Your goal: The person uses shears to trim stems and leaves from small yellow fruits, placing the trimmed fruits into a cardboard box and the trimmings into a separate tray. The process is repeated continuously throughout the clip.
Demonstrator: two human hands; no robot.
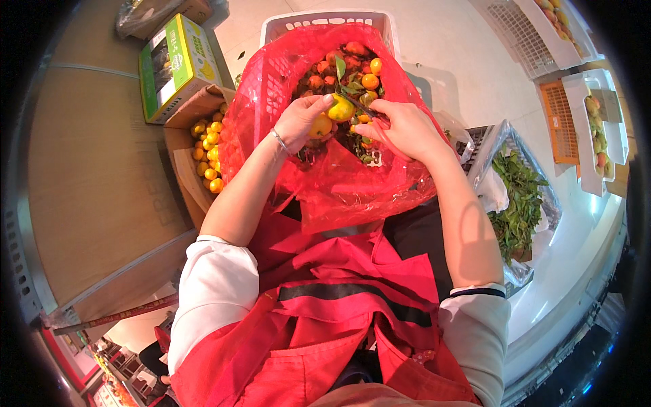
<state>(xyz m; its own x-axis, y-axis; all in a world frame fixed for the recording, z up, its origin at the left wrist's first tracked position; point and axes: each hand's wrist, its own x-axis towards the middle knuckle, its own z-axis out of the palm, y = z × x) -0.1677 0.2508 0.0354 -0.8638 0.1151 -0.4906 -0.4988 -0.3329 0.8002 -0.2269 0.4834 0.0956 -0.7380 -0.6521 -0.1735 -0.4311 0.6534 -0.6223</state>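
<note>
My left hand (pixel 295 124) holds a yellow-green mandarin (pixel 341 108) with a stem and a green leaf (pixel 340 67) on it. A second, orange mandarin (pixel 320 125) rests against the same fingers. In my right hand (pixel 414 127) is a pair of scissors with red handles (pixel 392 142); their dark blades (pixel 358 103) point at the stem beside the fruit. Both hands are above a red plastic bag (pixel 346 188) lining a white plastic crate (pixel 325 16). Inside the bag lie many mandarins (pixel 370 81), some with leaves.
At left, a cardboard box (pixel 185 114) holds small loose mandarins (pixel 206 152), beside a green-and-white fruit carton (pixel 175 66). To the right stands a plastic-lined crate with cut green leaves (pixel 519 196). Farther right are an orange crate (pixel 559 122) and trays of fruit (pixel 595 127).
</note>
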